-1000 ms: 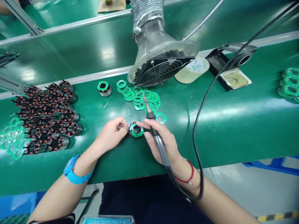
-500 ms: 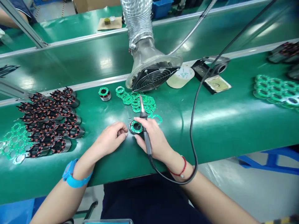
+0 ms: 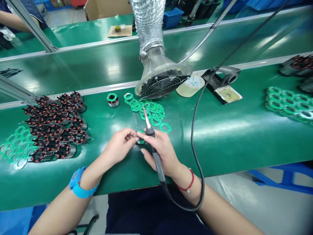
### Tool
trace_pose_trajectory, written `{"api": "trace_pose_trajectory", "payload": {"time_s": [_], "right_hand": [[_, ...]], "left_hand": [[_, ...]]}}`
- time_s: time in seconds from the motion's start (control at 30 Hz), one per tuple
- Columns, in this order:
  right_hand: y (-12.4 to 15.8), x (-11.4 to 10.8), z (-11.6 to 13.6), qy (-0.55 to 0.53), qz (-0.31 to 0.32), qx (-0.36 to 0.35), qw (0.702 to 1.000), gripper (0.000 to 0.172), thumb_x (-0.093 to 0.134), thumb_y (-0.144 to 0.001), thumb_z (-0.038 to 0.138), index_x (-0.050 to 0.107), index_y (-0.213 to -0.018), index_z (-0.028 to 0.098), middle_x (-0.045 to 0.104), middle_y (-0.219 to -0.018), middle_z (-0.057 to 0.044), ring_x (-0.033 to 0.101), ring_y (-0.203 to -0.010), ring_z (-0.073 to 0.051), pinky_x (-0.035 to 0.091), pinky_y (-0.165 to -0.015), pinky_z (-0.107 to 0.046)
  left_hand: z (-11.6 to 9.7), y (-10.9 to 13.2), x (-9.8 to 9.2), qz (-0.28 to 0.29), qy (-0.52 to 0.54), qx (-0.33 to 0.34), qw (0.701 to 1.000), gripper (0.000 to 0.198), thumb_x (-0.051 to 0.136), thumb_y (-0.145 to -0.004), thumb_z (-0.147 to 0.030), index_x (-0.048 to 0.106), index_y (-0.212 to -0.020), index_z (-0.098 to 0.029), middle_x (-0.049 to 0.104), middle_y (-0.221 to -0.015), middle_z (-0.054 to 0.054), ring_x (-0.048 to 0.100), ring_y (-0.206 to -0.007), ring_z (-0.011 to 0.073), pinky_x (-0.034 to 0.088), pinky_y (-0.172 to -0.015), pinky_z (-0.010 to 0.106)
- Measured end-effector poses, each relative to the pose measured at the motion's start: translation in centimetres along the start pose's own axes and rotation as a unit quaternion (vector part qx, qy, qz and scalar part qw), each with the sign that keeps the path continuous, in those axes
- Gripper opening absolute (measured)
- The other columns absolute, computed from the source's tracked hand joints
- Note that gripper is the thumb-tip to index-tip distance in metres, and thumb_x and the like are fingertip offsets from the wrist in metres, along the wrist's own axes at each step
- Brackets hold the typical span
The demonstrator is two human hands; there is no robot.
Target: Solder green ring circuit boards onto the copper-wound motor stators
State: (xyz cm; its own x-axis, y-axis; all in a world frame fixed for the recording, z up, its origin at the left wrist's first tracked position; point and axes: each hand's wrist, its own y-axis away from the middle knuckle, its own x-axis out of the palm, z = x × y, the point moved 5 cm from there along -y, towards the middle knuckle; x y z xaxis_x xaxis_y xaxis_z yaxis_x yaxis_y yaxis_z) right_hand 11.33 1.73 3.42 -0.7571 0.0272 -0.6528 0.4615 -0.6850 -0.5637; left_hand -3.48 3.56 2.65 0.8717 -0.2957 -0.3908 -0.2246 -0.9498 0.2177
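Note:
In the middle of the bench a motor stator with a green ring circuit board (image 3: 141,141) on top stands between my hands, partly covered by fingers. My left hand (image 3: 123,143) is closed in a pinch at its left edge; whatever lies between thumb and forefinger is hidden. A soldering iron (image 3: 158,163) rests in my right hand (image 3: 162,150), its tip pointing up and away from the stator. Fingers of that hand also reach over the stator's right and top edge. Behind it lies a loose pile of green ring boards (image 3: 153,111), and another board-topped stator (image 3: 112,100) stands to the left.
Rows of bare stators (image 3: 58,124) fill the left side, beside green board panels (image 3: 17,145). A fume extractor (image 3: 163,85) hangs over the back, near a tape roll (image 3: 190,85) and an iron stand (image 3: 225,85). The iron's cable (image 3: 193,130) loops across my right forearm.
My left hand has moved right, its fingertips now at the stator. My right fingers have come over the stator, and the soldering iron has tilted slightly left. The view has shifted a little.

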Motion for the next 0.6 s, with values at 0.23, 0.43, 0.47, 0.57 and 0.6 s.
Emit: {"api": "trace_pose_trajectory", "payload": {"time_s": [0.23, 0.43, 0.47, 0.57, 0.6], "right_hand": [[-0.2, -0.4, -0.3, -0.045, -0.011, 0.038, 0.998, 0.048, 0.052, -0.083, 0.009, 0.046, -0.128, 0.027, 0.073, -0.103, -0.004, 0.064, -0.097, -0.023, 0.051, -0.080, -0.040], [0.3, -1.6, -1.1, -0.152, -0.086, 0.103, 0.979, 0.045, 0.052, -0.088, 0.014, 0.048, -0.131, 0.025, 0.075, -0.089, -0.003, 0.069, -0.088, -0.022, 0.053, -0.081, -0.040], [0.7, -1.9, -1.4, -0.164, -0.107, 0.118, 0.974, 0.041, 0.052, -0.089, 0.018, 0.050, -0.130, 0.024, 0.075, -0.086, -0.003, 0.070, -0.083, -0.021, 0.054, -0.077, -0.039], [2.2, -2.5, -2.2, -0.207, -0.150, 0.169, 0.952, 0.031, 0.051, -0.092, 0.032, 0.058, -0.121, 0.024, 0.072, -0.080, -0.003, 0.069, -0.066, -0.019, 0.056, -0.064, -0.036], [2.7, -2.4, -2.5, -0.214, -0.147, 0.190, 0.947, 0.030, 0.049, -0.092, 0.037, 0.060, -0.116, 0.024, 0.071, -0.077, -0.003, 0.068, -0.061, -0.019, 0.056, -0.062, -0.036]], "left_hand": [[0.5, 0.0, -0.5, -0.016, 0.001, -0.024, 1.000, 0.012, 0.049, -0.086, -0.026, 0.053, -0.078, -0.018, 0.049, -0.066, -0.004, 0.044, -0.062, 0.0103, 0.036, -0.060, 0.022], [0.0, 0.2, -1.0, -0.042, -0.087, -0.019, 0.995, 0.013, 0.045, -0.089, -0.024, 0.051, -0.078, -0.019, 0.051, -0.070, -0.003, 0.045, -0.066, 0.0115, 0.035, -0.062, 0.024], [-0.1, 0.3, -1.0, -0.040, -0.099, -0.014, 0.994, 0.012, 0.045, -0.088, -0.023, 0.051, -0.078, -0.019, 0.051, -0.071, -0.003, 0.045, -0.067, 0.0116, 0.035, -0.063, 0.024], [-0.2, 0.3, -1.1, -0.025, -0.111, -0.007, 0.993, 0.011, 0.045, -0.088, -0.021, 0.051, -0.078, -0.019, 0.052, -0.072, -0.003, 0.046, -0.067, 0.0115, 0.036, -0.064, 0.024], [-0.2, 0.3, -1.2, -0.022, -0.109, -0.010, 0.994, 0.011, 0.045, -0.088, -0.021, 0.051, -0.078, -0.019, 0.051, -0.071, -0.003, 0.046, -0.066, 0.0113, 0.035, -0.064, 0.024]]}}
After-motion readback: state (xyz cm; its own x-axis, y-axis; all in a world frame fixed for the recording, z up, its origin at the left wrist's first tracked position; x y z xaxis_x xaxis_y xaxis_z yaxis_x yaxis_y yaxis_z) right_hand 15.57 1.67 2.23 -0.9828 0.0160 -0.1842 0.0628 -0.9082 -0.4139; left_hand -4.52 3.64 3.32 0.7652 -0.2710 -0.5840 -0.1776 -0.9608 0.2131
